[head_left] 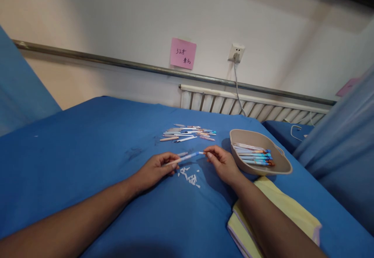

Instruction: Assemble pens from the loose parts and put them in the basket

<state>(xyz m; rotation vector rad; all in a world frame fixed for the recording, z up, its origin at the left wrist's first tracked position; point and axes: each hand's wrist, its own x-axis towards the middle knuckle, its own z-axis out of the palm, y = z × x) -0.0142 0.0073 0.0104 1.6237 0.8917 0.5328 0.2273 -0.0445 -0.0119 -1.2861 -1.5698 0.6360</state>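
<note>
**One pen spanning two hands over a blue-covered surface**

Head view. My left hand (pixel 154 170) is gripping the pen (pixel 188 158) by its pale barrel, and my fingers are covering its rear end. My right hand (pixel 223 162) is pinching the orange-brown end; my fingertips are hiding the tip, so I am not making out whether that piece is fully joined. The pen is spanning the gap between my hands, above the blue sheet (pixel 87 164). A second pen (pixel 182 154) is lying just behind, partly masked. My right forearm is covering part of one yellow cloth (pixel 292 211). The right-hand curtain (pixel 341 145) is cutting off a pink note (pixel 347 87).

Count: two pink notes are showing, the other note (pixel 183 53) bearing handwriting; one wall socket (pixel 236 52) is carrying one plug. Loose pens (pixel 185 132) are overlapping beyond my hands, preventing an exact count. White scraps (pixel 192 179) are lying clustered near my left hand, likewise uncounted.

Containers: one beige basket (pixel 251 168) is standing beside my right hand, holding a layered row of pens with blue and orange-brown ends.
</note>
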